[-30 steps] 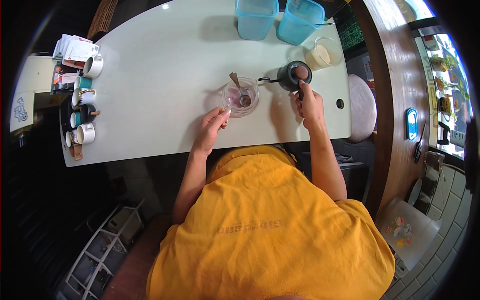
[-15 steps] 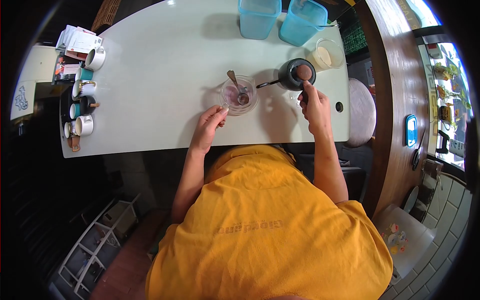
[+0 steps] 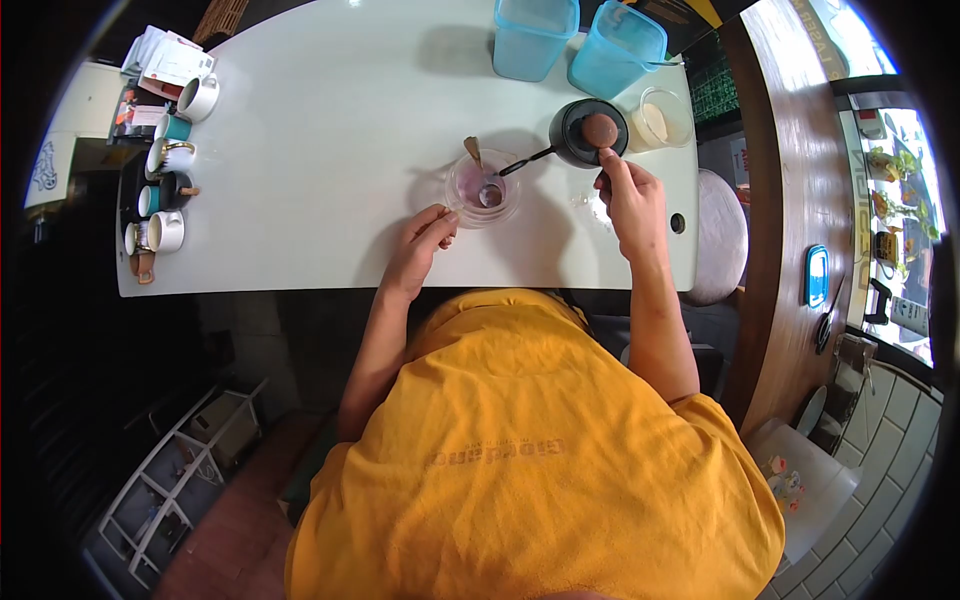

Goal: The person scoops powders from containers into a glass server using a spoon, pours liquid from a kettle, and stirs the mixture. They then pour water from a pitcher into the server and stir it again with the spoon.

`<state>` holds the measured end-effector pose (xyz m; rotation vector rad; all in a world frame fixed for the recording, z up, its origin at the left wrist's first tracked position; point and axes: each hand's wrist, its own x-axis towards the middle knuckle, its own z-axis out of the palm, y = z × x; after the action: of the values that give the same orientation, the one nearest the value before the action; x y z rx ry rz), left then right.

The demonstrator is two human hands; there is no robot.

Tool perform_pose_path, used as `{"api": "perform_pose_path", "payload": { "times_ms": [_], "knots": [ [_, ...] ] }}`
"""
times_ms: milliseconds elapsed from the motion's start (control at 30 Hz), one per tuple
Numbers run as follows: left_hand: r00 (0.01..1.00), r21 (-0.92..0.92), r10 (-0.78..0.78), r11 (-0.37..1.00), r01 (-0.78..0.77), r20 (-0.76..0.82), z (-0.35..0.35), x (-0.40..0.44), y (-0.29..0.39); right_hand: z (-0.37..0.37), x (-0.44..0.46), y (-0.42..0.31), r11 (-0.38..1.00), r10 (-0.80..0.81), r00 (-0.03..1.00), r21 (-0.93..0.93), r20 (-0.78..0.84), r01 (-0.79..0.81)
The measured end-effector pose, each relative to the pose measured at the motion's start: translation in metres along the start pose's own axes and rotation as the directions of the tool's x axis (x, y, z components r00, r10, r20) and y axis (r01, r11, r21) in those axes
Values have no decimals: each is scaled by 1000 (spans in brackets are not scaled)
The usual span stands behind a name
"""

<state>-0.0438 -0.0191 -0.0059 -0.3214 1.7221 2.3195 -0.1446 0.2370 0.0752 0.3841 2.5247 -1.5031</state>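
Observation:
My right hand (image 3: 632,205) is wrapped round the handle of a black gooseneck kettle (image 3: 562,135). Its thumb presses near the round brown lid knob (image 3: 599,130). The kettle's thin spout (image 3: 528,160) points left, with its tip above the right side of a clear plastic cup (image 3: 513,205). Some pinkish-purple contents (image 3: 468,185) show inside the cup, and a metal spoon (image 3: 474,150) leans in it. With fingertips pinched at the cup's lower left rim, my left hand (image 3: 425,245) steadies it. Whether liquid runs from the spout is too small to tell.
Two blue plastic containers (image 3: 535,45) stand at the back right of the white table (image 3: 330,170). Beside the kettle is a clear tub (image 3: 675,115) with pale contents. Several mugs (image 3: 165,230) line the left edge near some papers (image 3: 175,65). A round hole (image 3: 678,223) pierces the tabletop.
The kettle's spout has moved left, so its tip now reaches over the cup. The spoon handle stands slightly differently in the cup. My left hand stays on the rim; the view has shifted a little.

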Motion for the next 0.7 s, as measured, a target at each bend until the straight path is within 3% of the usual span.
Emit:
{"api": "perform_pose_path", "payload": {
  "times_ms": [400, 700],
  "knots": [
    [1000, -30, -18, 999, 18, -1, 1, 0, 2, 2, -1, -10, 973, -186, 982, -146, -29, 180],
    [1000, -30, -21, 999, 21, 7, -2, 0, -1, 3, -1, -11, 970, -205, 978, -140, -24, 200]
  ]
}}
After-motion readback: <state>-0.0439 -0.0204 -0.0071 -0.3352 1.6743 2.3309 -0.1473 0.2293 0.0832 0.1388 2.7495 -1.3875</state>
